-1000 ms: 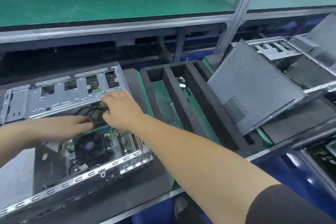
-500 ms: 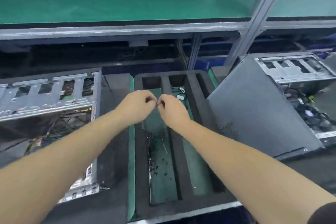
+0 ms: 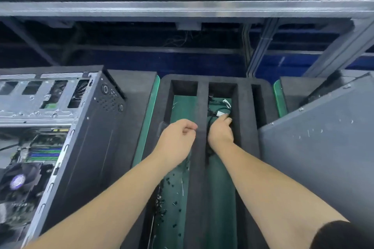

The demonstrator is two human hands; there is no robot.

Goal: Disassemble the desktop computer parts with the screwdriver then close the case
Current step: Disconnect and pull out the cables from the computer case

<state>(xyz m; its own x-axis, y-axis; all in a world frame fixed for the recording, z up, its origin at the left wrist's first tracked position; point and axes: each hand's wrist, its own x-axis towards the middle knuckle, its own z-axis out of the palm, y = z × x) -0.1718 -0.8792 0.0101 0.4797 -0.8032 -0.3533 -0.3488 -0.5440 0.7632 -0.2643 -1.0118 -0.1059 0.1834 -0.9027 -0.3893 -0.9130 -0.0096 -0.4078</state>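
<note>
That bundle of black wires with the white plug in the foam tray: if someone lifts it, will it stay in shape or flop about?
Probably floppy: the wire bundle lies in loose curls in the foam tray's middle slot. It looks light, since the wires are thin and the white plug is small. The right hand rests at the plug, so lifting there would likely leave the rest dangling.

computer case point(image 3: 87, 137): open, motherboard showing | cable point(image 3: 219, 110): foam tray's middle slot
</note>
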